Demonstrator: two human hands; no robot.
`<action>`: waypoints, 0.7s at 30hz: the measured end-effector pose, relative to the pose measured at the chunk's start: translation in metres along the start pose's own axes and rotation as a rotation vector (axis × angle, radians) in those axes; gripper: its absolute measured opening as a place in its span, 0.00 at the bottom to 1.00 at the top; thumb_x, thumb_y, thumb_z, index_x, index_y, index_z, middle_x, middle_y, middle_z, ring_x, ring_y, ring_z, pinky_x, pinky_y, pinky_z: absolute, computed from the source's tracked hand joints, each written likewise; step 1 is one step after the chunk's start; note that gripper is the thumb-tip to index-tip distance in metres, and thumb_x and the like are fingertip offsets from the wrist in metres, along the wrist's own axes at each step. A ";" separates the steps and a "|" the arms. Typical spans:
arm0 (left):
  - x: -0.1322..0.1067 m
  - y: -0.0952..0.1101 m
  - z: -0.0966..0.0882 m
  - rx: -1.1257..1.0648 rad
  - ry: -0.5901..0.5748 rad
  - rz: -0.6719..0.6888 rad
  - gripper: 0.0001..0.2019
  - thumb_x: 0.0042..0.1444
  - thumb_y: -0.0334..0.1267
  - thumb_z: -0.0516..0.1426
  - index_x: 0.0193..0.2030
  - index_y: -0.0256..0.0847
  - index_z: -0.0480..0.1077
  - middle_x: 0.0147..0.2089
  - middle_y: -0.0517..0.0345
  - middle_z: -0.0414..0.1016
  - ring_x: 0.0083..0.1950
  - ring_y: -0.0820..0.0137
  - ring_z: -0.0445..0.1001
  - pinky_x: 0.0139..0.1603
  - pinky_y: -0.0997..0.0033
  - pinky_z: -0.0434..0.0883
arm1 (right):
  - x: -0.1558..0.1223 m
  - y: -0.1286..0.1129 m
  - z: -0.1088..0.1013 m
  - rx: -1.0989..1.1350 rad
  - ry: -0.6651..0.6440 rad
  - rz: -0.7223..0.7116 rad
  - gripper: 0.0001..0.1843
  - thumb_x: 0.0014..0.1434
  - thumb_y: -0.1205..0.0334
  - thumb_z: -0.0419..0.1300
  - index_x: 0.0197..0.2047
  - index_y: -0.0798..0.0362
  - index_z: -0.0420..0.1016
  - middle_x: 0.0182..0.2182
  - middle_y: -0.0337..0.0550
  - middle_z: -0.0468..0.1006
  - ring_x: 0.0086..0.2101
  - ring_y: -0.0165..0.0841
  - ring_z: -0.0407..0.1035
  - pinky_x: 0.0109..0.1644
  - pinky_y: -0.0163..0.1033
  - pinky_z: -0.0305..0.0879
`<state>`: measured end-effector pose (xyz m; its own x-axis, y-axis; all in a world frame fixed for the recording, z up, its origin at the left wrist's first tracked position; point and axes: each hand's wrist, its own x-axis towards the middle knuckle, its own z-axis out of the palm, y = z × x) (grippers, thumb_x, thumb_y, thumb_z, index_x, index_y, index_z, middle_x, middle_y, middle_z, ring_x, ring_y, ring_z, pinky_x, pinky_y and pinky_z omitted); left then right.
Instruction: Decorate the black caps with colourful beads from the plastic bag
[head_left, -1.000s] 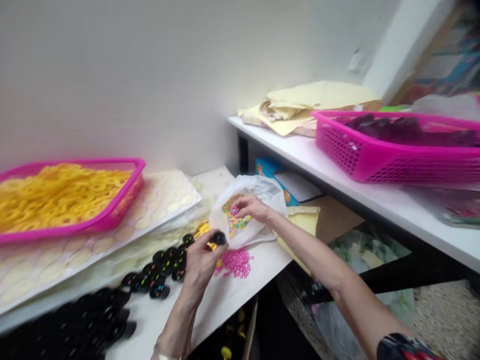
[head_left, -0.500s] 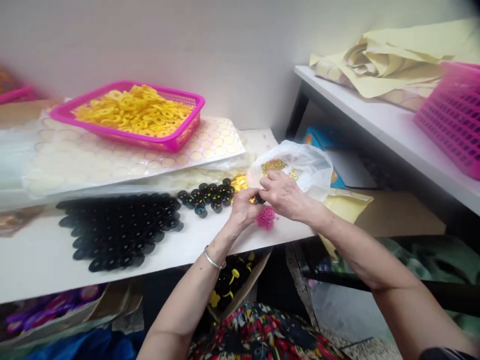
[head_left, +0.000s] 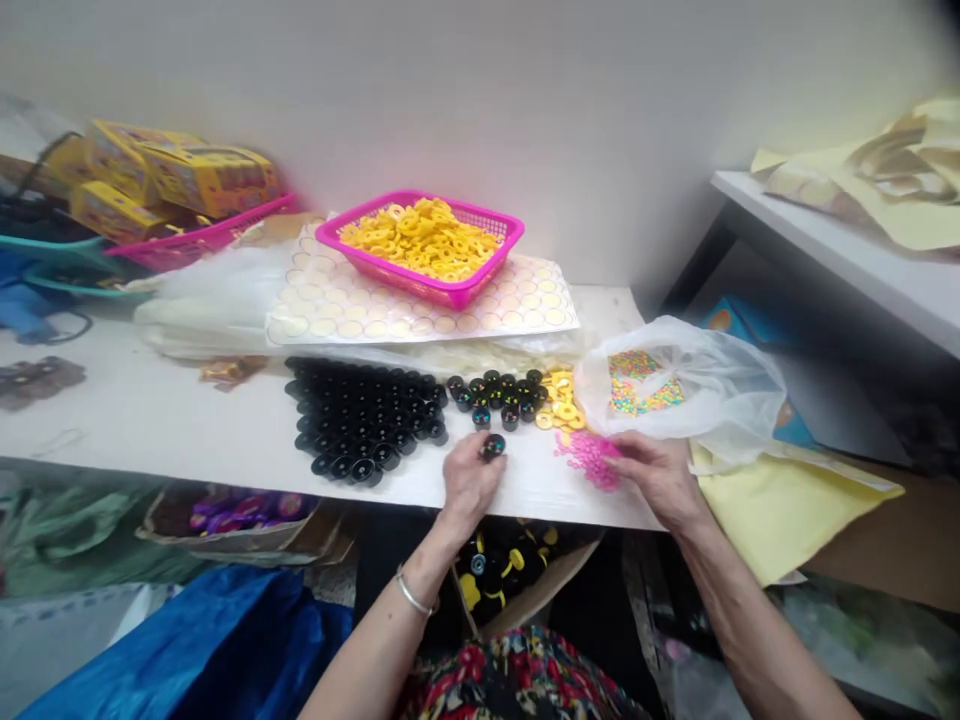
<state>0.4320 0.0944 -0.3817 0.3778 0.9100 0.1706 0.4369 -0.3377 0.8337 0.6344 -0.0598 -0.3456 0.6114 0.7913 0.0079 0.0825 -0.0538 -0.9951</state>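
My left hand (head_left: 469, 480) pinches a small black cap (head_left: 493, 446) just above the white table (head_left: 150, 420), beside a short row of black caps with coloured beads in them (head_left: 495, 392). My right hand (head_left: 656, 472) rests with curled fingers at a little heap of pink beads (head_left: 589, 458); whether it holds any is hidden. Behind that heap lies a white plastic bag (head_left: 705, 385) showing mixed coloured beads (head_left: 637, 382). A dense block of empty black caps (head_left: 360, 415) sits left of my hands, and yellow rings (head_left: 561, 402) lie next to the bag.
A pink basket of yellow rings (head_left: 424, 240) stands on sheets of round stickers (head_left: 420, 305) by the wall. Yellow boxes in a pink tray (head_left: 172, 185) sit far left. A higher shelf with yellow paper (head_left: 862, 190) is at right. A carton of finished pieces (head_left: 502, 570) lies under the table.
My hands have parted: the left carried the black cap left toward the row, the right dropped to the pink beads. One second ago the right reached into the bag. The view swung left.
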 end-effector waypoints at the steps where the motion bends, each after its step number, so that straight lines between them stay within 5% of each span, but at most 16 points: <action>1: -0.001 -0.010 -0.005 0.044 0.029 -0.030 0.12 0.44 0.35 0.58 0.38 0.41 0.74 0.32 0.59 0.74 0.34 0.69 0.70 0.37 0.71 0.67 | -0.007 0.008 0.006 0.018 0.016 0.009 0.18 0.42 0.52 0.70 0.33 0.54 0.77 0.28 0.41 0.76 0.28 0.34 0.68 0.32 0.39 0.66; 6: 0.002 -0.030 -0.008 0.101 0.081 -0.076 0.11 0.44 0.40 0.59 0.36 0.41 0.73 0.25 0.64 0.67 0.26 0.74 0.64 0.31 0.73 0.63 | -0.026 0.018 0.029 -0.108 -0.002 -0.124 0.11 0.49 0.55 0.66 0.31 0.54 0.75 0.29 0.41 0.73 0.32 0.33 0.65 0.36 0.38 0.63; 21: 0.018 -0.024 0.008 0.185 0.228 -0.084 0.03 0.50 0.36 0.55 0.30 0.40 0.66 0.26 0.62 0.66 0.27 0.73 0.65 0.32 0.73 0.62 | -0.033 0.025 0.076 -0.161 -0.167 -0.169 0.07 0.57 0.60 0.58 0.29 0.53 0.68 0.27 0.39 0.65 0.28 0.30 0.60 0.31 0.35 0.55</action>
<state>0.4352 0.1170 -0.4026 0.1504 0.9600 0.2363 0.6081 -0.2783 0.7435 0.5565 -0.0405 -0.3785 0.4413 0.8859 0.1430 0.3043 0.0022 -0.9526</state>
